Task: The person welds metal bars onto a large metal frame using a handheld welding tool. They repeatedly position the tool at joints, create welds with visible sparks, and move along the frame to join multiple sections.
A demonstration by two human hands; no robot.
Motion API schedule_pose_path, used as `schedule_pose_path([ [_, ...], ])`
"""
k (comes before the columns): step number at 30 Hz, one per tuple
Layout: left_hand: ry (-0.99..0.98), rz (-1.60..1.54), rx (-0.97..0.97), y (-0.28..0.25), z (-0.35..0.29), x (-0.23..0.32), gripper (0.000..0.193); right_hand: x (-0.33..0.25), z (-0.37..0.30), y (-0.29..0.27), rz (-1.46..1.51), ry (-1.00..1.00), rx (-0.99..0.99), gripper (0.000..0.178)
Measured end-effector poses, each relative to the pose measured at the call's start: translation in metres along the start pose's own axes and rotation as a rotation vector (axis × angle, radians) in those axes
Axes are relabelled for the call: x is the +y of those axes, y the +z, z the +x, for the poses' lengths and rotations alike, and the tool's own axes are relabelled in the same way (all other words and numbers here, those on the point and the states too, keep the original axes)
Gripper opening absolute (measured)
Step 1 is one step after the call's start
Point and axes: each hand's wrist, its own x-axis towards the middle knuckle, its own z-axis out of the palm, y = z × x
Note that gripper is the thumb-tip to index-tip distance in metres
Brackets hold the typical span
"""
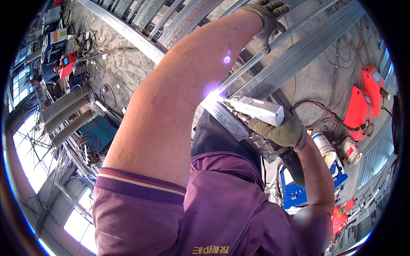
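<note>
My right hand [284, 130], in an olive work glove, is wrapped round a grey, box-shaped welding gun [258, 110]. A thin nozzle and wire line run from its front to a bright violet-white flare [213, 96]. The flare sits on a metal tube joint, and its glare hides the exact contact. My left arm stretches across the view to the upper edge. There my left hand [268, 23], gloved too, has its fingers spread beside a thin metal bar [279, 40]; whether it touches the bar I cannot tell. A wide steel profile [305, 53] runs up to the right.
Parallel steel bars [147, 15] lie at the upper left. Red machines [358, 112] with trailing cables [322, 109] stand at the right, near white buckets [324, 147] and a blue unit [294, 192]. A teal box [97, 133] and another red machine [67, 65] are at left.
</note>
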Motion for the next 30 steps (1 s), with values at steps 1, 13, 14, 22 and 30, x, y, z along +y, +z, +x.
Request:
schedule_pose_path([
  [1, -0.002, -0.002, 0.003, 0.0, 0.0, 0.0, 0.098, 0.0, 0.0, 0.0, -0.005, 0.006, 0.002, 0.054],
  [13, -0.001, -0.006, -0.001, 0.001, 0.002, -0.004, 0.098, -0.005, -0.003, 0.003, 0.074, 0.046, 0.02, 0.049],
  [14, 0.001, -0.006, 0.001, 0.001, 0.002, -0.005, 0.098, -0.001, -0.003, 0.005, 0.101, 0.058, 0.022, 0.047],
  [22, -0.016, -0.01, 0.012, 0.003, -0.002, -0.013, 0.098, -0.006, -0.013, 0.006, 0.208, 0.086, 0.048, 0.045],
  [30, -0.021, 0.01, 0.038, 0.005, 0.003, -0.004, 0.101, -0.001, -0.009, 0.006, 0.211, 0.011, 0.087, 0.043],
])
